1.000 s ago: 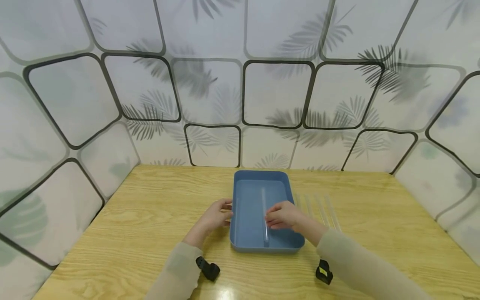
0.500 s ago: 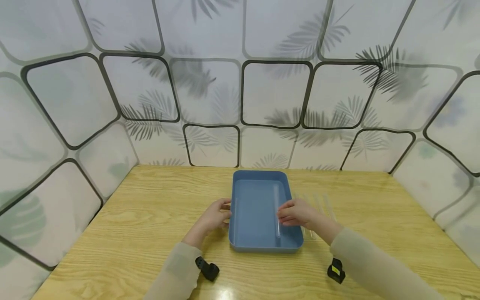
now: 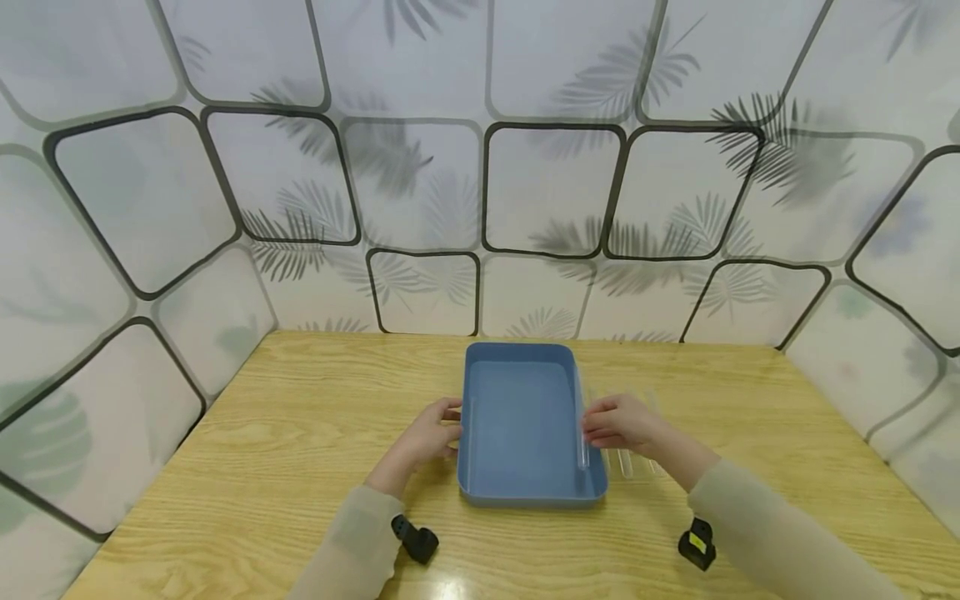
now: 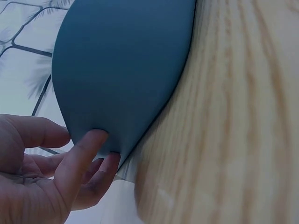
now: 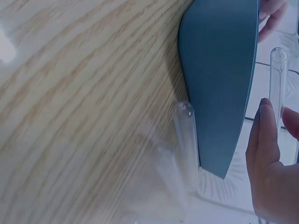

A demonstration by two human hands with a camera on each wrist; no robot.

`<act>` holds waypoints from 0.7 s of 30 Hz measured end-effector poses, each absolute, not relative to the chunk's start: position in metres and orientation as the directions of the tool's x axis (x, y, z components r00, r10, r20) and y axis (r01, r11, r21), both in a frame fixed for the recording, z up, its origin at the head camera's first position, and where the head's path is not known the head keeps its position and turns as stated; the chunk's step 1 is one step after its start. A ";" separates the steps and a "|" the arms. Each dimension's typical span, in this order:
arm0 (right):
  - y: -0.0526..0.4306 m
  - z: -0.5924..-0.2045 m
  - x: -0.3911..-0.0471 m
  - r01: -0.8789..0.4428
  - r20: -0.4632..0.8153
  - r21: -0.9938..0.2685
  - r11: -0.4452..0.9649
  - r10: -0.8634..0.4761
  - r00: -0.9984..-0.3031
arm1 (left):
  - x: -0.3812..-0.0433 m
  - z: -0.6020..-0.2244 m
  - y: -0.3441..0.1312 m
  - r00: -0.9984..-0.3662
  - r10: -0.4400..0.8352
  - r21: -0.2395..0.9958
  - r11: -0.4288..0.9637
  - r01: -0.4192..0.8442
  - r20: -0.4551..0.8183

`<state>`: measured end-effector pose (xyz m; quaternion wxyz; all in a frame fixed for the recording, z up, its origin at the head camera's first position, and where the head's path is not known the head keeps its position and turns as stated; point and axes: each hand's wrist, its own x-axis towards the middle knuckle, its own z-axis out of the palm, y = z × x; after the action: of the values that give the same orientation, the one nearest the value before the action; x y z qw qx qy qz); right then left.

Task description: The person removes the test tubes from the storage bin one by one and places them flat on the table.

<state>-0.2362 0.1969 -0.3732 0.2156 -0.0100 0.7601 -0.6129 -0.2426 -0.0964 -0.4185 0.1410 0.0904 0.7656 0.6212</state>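
Observation:
A clear glass test tube [image 5: 279,70] with a rounded end is pinched between the thumb and fingers of my right hand [image 3: 622,422]. In the head view it is over the right rim of a blue rectangular tray [image 3: 517,425], lengthwise along it. The right wrist view has the tube raised above the tray's wall [image 5: 219,79]. My left hand [image 3: 430,432] stays at the tray's left side. In the left wrist view that hand's fingers [image 4: 84,154] touch the outer wall without gripping a thing.
Several more clear test tubes [image 3: 625,462] lie side by side on the wooden table [image 3: 337,392], just right of the tray and partly hidden by my right hand. One tube [image 5: 186,135] lies close against the tray's wall. A patterned wall covering [image 3: 420,183] stands behind.
My right hand has moved to the right, carrying the test tube from over the middle of the tray to over its right rim. The left hand and the tray hold their places.

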 end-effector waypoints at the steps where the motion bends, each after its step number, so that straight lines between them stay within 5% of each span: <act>1: 0.199 -0.373 -0.236 0.251 -0.315 -0.937 0.243 -0.277 -0.908 | -0.243 -0.419 -0.096 -0.944 0.314 0.977 0.212 -0.038 -0.105; 21: 0.240 -0.382 -0.238 0.248 -0.318 -0.921 0.301 -0.213 -0.924 | -0.245 -0.421 -0.096 -0.945 0.312 0.978 0.205 -0.037 -0.101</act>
<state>-0.2376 0.2398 -0.3824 0.1949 0.0111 0.7826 -0.5912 -0.2449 -0.0959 -0.4214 0.1397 0.0900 0.7636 0.6240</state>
